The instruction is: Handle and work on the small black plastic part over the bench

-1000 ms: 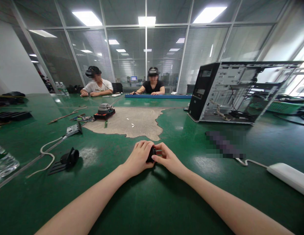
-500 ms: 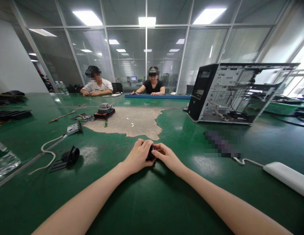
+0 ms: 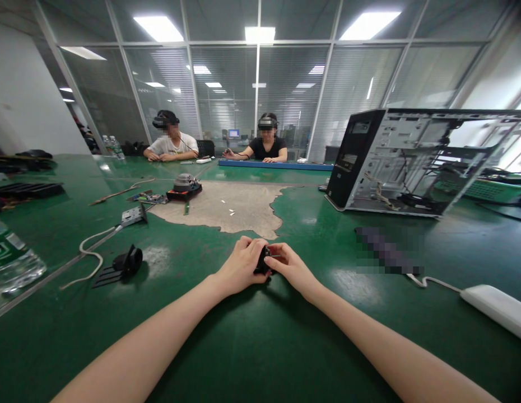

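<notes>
Here, the green worktop carries an open computer case, cables and a dark fan inside; a clear bottle stands left. Between both hands, above the worktop's near middle, is a small black part, mostly hidden: left fingers wrap it, right fingers pinch narrowly against it.

You have two seated people in the upper middle, three clear plastic bottles towards the left, one open black-and-silver computer case and one green plastic basket at the right.
</notes>
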{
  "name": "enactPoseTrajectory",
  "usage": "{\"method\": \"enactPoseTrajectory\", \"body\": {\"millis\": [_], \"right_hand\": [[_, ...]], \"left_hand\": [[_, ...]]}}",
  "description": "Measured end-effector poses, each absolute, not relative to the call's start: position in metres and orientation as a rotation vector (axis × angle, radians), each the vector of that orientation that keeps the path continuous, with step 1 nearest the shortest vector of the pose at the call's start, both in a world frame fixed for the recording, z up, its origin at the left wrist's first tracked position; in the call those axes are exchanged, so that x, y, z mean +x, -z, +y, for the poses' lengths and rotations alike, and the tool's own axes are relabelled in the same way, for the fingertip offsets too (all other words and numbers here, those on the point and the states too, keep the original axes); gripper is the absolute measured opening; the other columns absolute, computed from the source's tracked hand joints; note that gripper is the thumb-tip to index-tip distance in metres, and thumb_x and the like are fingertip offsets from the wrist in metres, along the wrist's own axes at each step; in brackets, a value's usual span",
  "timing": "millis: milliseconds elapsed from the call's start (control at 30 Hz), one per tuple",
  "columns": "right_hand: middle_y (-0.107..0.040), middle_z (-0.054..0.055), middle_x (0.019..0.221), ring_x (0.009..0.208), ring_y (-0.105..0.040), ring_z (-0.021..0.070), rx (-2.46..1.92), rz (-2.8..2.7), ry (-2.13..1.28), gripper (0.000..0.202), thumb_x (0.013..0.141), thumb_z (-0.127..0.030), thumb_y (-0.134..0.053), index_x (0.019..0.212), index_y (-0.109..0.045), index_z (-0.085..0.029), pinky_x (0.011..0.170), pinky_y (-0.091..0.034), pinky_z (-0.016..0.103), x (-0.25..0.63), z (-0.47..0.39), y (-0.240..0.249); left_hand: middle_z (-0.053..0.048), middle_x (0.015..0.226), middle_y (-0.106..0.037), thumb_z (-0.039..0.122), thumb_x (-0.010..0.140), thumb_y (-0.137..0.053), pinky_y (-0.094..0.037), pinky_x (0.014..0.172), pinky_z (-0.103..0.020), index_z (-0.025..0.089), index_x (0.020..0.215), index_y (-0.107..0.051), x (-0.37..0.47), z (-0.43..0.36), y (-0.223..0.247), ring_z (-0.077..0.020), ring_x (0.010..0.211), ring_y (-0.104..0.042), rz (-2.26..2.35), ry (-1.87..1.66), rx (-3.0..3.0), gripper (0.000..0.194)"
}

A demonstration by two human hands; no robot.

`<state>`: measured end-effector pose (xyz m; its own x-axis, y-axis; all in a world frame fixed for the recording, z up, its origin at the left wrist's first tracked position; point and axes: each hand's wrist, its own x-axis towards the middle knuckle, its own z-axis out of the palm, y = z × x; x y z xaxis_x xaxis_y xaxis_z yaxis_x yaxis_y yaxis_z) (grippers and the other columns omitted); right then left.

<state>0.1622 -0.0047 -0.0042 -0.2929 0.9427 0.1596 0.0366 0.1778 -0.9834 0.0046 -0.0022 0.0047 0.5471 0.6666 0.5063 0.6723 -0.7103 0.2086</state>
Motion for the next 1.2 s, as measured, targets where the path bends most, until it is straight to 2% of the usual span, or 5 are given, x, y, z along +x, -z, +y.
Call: {"method": "enactPoseTrajectory", "body": {"millis": [233, 433, 700, 900, 1200], "right_hand": [[-0.053, -0.001, 0.089, 0.083, -0.054, 0.0137, -0.838, -1.608, -1.292, 0.029, 0.064, -0.028, -0.065, 0.084, -0.045, -0.021, 0.072, -0.045, 0.028, 0.1655, -0.0086, 0.0007], [-0.053, 0.000, 0.086, 0.075, -0.054, 0.0126, -0.922, -1.524, -1.285, 0.025, 0.069, -0.034, -0.060, 0.086, -0.046, -0.020, 0.066, -0.046, 0.028, 0.1629, -0.0067, 0.0029], [-0.053, 0.000, 0.089, 0.084, -0.054, 0.0136, -0.857, -1.595, -1.300, 0.030, 0.064, -0.027, -0.066, 0.085, -0.046, -0.021, 0.075, -0.045, 0.030, 0.1666, -0.0081, 0.0010], [-0.053, -0.001, 0.085, 0.073, -0.055, 0.0119, -0.884, -1.540, -1.309, 0.023, 0.069, -0.032, -0.059, 0.084, -0.045, -0.021, 0.065, -0.047, 0.028, 0.1642, -0.0077, 0.0023], [-0.053, 0.000, 0.091, 0.086, -0.054, 0.0143, -0.845, -1.605, -1.286, 0.030, 0.064, -0.027, -0.065, 0.086, -0.046, -0.021, 0.075, -0.045, 0.030, 0.1661, -0.0083, 0.0020]], "left_hand": [[-0.006, 0.103, -0.048, 0.024, 0.062, -0.062, -0.037, 0.079, -0.037, 0.019, 0.113, -0.033, 0.0026, -0.0025, -0.0035, -0.0223, 0.091, -0.038, -1.216, 0.908, -2.763, 0.060], [-0.006, 0.104, -0.048, 0.028, 0.065, -0.061, -0.037, 0.079, -0.037, 0.019, 0.113, -0.033, 0.0032, -0.0017, -0.0038, -0.0219, 0.091, -0.038, -1.185, 0.916, -2.758, 0.056], [-0.005, 0.103, -0.049, 0.024, 0.063, -0.062, -0.037, 0.078, -0.037, 0.021, 0.112, -0.035, 0.0032, -0.0030, -0.0062, -0.0216, 0.090, -0.038, -1.187, 0.914, -2.788, 0.056], [-0.006, 0.103, -0.049, 0.027, 0.064, -0.061, -0.037, 0.079, -0.038, 0.021, 0.113, -0.034, 0.0041, -0.0014, -0.0046, -0.0222, 0.091, -0.039, -1.192, 0.953, -2.768, 0.056], [-0.005, 0.103, -0.049, 0.022, 0.062, -0.061, -0.037, 0.079, -0.038, 0.021, 0.111, -0.035, 0.0035, -0.0022, -0.0052, -0.0219, 0.091, -0.039, -1.209, 0.909, -2.782, 0.055]]}}
